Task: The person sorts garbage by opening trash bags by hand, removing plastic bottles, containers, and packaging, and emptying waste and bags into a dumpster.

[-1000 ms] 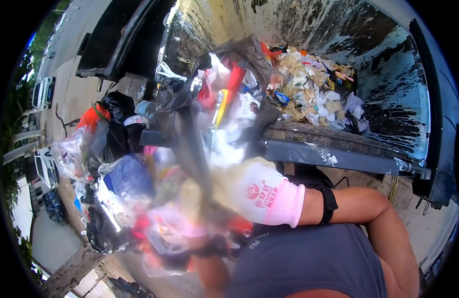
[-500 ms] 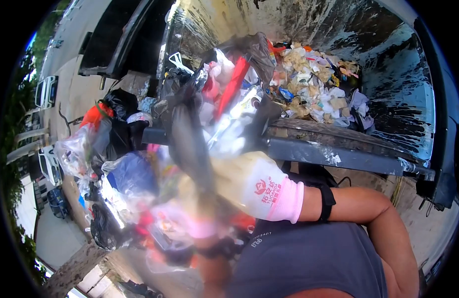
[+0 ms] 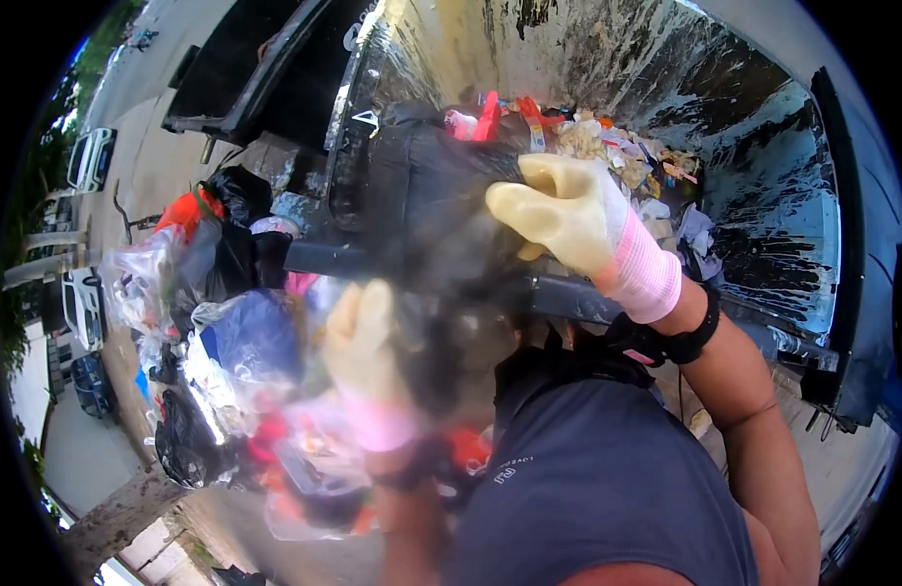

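A black plastic bag hangs over the front edge of a large open bin, blurred in its lower part. My right hand, in a cream-coated glove with a pink cuff, pinches the bag's right side above the rim. Lower on the left, my left hand, gloved alike, is smeared by motion beside the bag's lower part; its grip is unclear. Behind the bag, a red item lies on the loose waste inside the bin.
Several filled bags are heaped at the left, with an orange-red bag among them. Another dark bin stands at the upper left. Parked cars show at the far left, and a trunk-like post lower down.
My right hand has moved up and right, onto the bag's side. The black bag now covers the white and coloured waste that showed in its opening. My left hand has risen slightly.
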`<state>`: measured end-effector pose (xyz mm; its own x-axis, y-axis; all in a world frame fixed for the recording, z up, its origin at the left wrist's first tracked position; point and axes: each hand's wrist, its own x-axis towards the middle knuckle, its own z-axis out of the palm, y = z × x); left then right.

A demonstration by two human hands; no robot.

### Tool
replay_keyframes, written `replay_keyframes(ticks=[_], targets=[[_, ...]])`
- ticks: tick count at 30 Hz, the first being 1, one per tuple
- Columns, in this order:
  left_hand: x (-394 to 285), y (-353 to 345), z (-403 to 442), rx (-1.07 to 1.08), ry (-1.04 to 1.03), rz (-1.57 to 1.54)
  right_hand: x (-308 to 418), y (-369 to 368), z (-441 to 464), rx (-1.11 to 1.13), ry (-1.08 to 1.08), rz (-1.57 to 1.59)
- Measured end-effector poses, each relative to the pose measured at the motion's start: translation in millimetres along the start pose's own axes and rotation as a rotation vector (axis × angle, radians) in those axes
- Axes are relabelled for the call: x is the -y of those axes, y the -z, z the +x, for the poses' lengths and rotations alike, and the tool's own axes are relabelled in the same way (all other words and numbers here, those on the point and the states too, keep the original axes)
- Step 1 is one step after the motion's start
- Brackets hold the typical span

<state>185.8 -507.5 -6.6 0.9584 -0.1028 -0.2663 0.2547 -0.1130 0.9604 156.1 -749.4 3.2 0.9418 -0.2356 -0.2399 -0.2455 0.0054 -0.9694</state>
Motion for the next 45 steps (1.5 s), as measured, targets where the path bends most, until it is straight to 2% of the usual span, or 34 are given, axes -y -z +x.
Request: replay_keyframes(ticks=[1,3,4,5,6,8,10,12,13,14,16,17,18,19,20,21,22,23,24,25,26,28,29,30,32,33,34,36,38,40,42,45], targets=[[1.4,1.7,9.5,0.022,-0.159,0.151,6.0,1.8,1.7,0.024,-0.058,0.137],[13.8,7.0,33.9,0.067,-0.474,0.457,-2.4,-1.5,15.8,-0.004,-0.057,0.131],[4.7,-0.7,36.8,0.115,-0.272,0.246,-10.0,-3.4,22.2,-0.02,-0.061,0.129],[-4.6,-8.6,39.7,0.119,-0.069,0.034,-16.0,-4.5,27.4,-0.057,-0.165,0.198],[-2.2,-12.7,35.9,-0.007,-0.062,-0.087,-17.5,2.8,34.0,-0.043,-0.125,0.098],[-34.4,-21.6,32.0,0.055,-0.195,-0.204,-22.7,19.5,42.4,-0.01,-0.063,-0.109],[-52.6,-25.6,50.4,0.073,-0.266,-0.13,-25.9,25.2,45.9,0.044,-0.104,0.062],[-64.5,-33.4,70.3,0.169,-0.267,-0.063,-21.9,25.9,52.4,-0.095,-0.203,0.137],[-70.7,-36.0,73.7,0.233,-0.219,-0.076,-23.8,31.9,55.5,-0.023,-0.071,0.141],[-74.0,-34.7,73.0,0.26,-0.226,0.035,-32.0,43.6,56.2,0.046,0.056,0.146],[-57.5,-35.6,79.1,0.343,-0.457,0.216,-34.6,64.5,60.7,0.099,0.536,-0.412],[-55.1,-32.4,74.1,0.408,-0.382,0.314,-32.2,72.9,62.3,0.034,0.783,-0.641],[-51.4,-38.3,69.5,0.359,-0.434,0.539,-26.8,85.1,60.9,-0.008,0.92,-0.839],[-39.2,-43.9,84.5,0.413,-0.636,0.638,-17.3,87.6,55.0,0.013,0.892,-0.794],[-36.1,-53.8,94.5,0.46,-0.842,0.731,-18.3,91.6,58.5,0.021,0.957,-0.711],[-36.7,-60.3,91.4,0.459,-0.517,0.604,-15.2,95.5,54.2,0.014,0.917,-0.714],[-37.7,-69.8,91.1,0.36,-0.492,0.575,-7.6,101.0,50.1,0.004,0.856,-0.757],[-43.3,-74.5,93.6,0.363,-0.503,0.525,0.0,106.5,46.0,-0.006,0.796,-0.802],[-50.7,-78.5,95.6,0.364,-0.511,0.476,-6.3,119.1,54.7,0.007,0.825,-0.825],[-59.2,-81.4,98.2,0.38,-0.668,0.518,-12.6,131.7,63.3,0.019,0.854,-0.847],[-65.1,-86.6,101.0,0.443,-0.706,0.502,-5.6,131.9,67.3,0.033,0.886,-0.964],[-69.6,-107.8,107.3,0.506,-0.863,0.66,11.0,105.8,60.2,-0.151,-0.173,-0.234],[-65.7,-122.6,112.9,0.494,-0.813,0.574,8.7,107.5,67.8,-0.197,-0.109,-0.74],[-66.5,-132.3,115.5,0.508,-0.597,0.503,-2.1,97.5,58.6,-0.554,0.255,-1.057],[-67.7,-140.6,131.0,0.477,-0.911,0.539,-9.6,107.9,61.3,-0.918,0.834,-1.058],[-69.0,-141.6,135.3,0.481,-0.708,0.463,-11.8,111.6,61.0,-0.984,0.924,-1.03],[-79.2,-142.9,132.1,0.481,-0.504,0.387,-10.4,103.6,51.7,-0.869,0.825,-1.004],[-76.3,-140.2,151.2,0.524,-0.687,0.233,-4.6,73.4,15.1,-0.647,0.622,-0.943],[-95.9,-135.0,149.1,0.574,-0.775,0.303,-10.3,57.3,1.3,-0.404,0.501,-1.127],[-99.1,-136.5,146.9,0.608,-0.652,0.163,-9.6,43.4,9.2,-0.208,0.298,-1.078],[-110.0,-138.3,146.5,0.637,-0.349,0.084,9.2,30.7,18.0,-0.007,0.069,-1.078],[-132.3,-140.8,116.0,0.69,-0.343,-0.022,-33.5,22.1,45.1,-0.137,0.275,-0.965]])
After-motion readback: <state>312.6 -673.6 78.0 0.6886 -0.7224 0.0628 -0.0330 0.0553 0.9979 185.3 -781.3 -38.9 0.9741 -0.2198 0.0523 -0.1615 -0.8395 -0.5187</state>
